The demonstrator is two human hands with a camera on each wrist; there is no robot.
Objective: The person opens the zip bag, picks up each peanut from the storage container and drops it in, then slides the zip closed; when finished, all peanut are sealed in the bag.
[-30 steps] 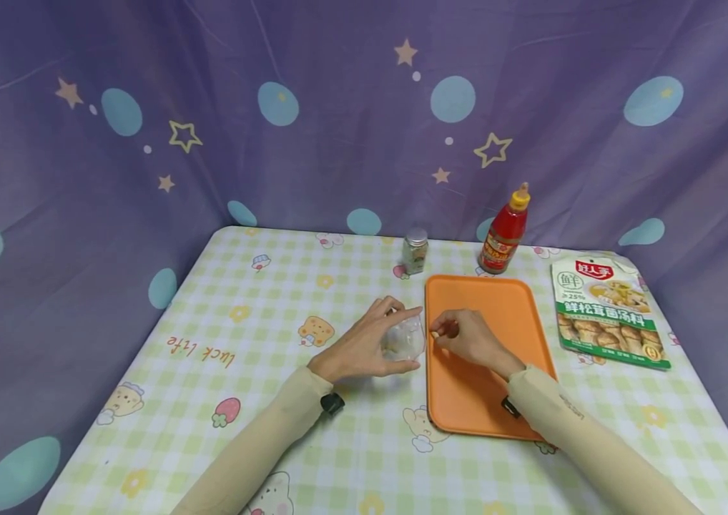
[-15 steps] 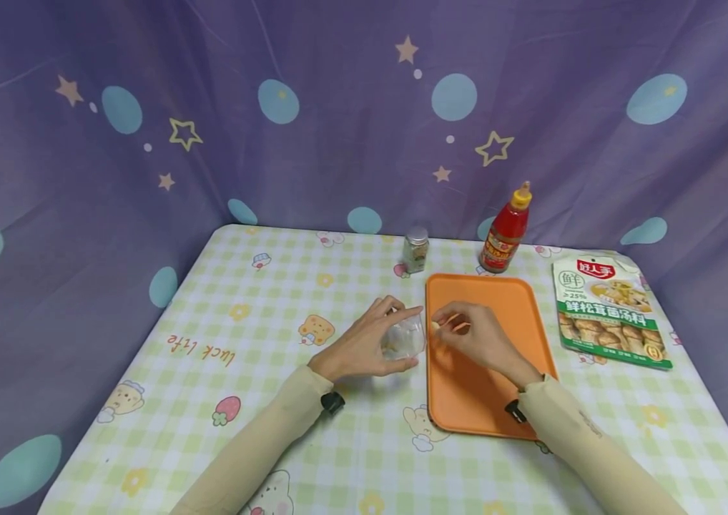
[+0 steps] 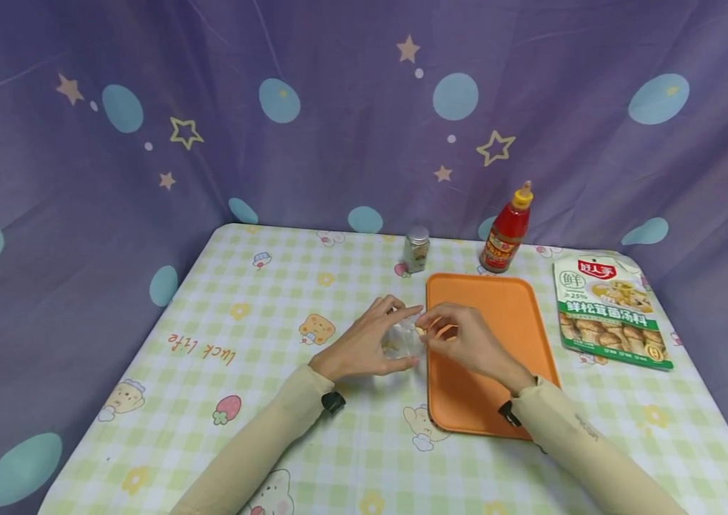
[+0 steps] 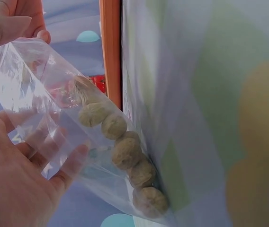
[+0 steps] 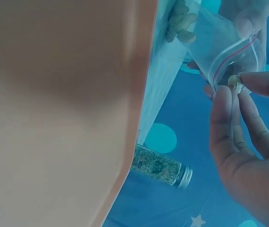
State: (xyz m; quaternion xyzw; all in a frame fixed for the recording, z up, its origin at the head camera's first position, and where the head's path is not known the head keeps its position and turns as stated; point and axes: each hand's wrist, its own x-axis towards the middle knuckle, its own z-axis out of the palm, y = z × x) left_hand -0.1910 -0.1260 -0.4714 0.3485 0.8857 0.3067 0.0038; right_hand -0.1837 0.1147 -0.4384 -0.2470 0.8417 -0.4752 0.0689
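My left hand (image 3: 360, 350) holds a clear zip bag (image 4: 54, 90), thumb and fingers spread about its mouth. Several round, wrinkled light-brown pieces (image 4: 126, 153) lie along the bag's bottom; their kind is unclear, perhaps dried mushrooms. In the right wrist view, the mouth with its red zip strip stands open. Between thumb and fingertips, my right hand (image 3: 467, 343) pinches one small pale-brown round piece (image 5: 234, 81) right at that mouth. Below the right hand lies an orange tray (image 3: 499, 293), its left edge close beside the bag.
Behind the tray stand a small spice jar (image 3: 415, 252) with a silver lid and a red sauce bottle (image 3: 504, 236) with a yellow cap. A green and white food pouch (image 3: 611, 311) lies at the right. A checked cloth (image 3: 287, 286) covers the table.
My right hand has lifted from the tray's left edge and moved left to the bag's mouth with the pinched piece. The left hand and the bag have stayed in place.
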